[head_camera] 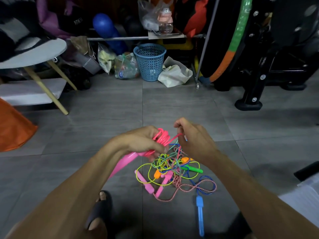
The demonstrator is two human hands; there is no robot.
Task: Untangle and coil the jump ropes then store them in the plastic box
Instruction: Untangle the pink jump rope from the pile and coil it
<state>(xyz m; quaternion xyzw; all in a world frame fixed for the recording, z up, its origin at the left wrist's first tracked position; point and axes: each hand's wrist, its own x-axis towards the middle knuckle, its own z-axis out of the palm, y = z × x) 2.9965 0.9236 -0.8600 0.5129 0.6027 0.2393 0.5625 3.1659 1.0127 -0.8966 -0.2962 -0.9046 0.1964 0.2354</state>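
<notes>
Both hands work just above the tangled heap of coloured jump ropes [174, 169] on the grey tile floor [172, 104], our landmark. Our left hand [143, 142] curls closed around a bundle of bright pink plastic rope coils [161, 138], with the rope's long pink plastic handles [124, 163] slanting down from under the palm toward the near left of the heap. Our right hand [193, 137] pinches the free pink strand [177, 135] between thumb and fingertips, other fingers loosely bent; the strand runs from the pinch back to the coils.

We judge the pink rope light, smooth and springy: loops may slide or pop open unless the left hand stays tight. The handles are the stiff part and the best hold for storing; the cord suits a pinch close to the coil.

The coil's loops stand roughly upright over the far edge of the heap. On the heap's near side lies a light blue plastic handle [200, 216], its long axis pointing almost straight toward us, with a red-and-white braided cord [186, 185] looping beside it. Yellow-green cord [146, 171] and green [195, 169] and orange [157, 175] handles lie knotted within. These will snag, so we should lift one rope by its handle and follow it out.

We cannot identify the plastic box; a pale edge at the heap's right may be it.
</notes>
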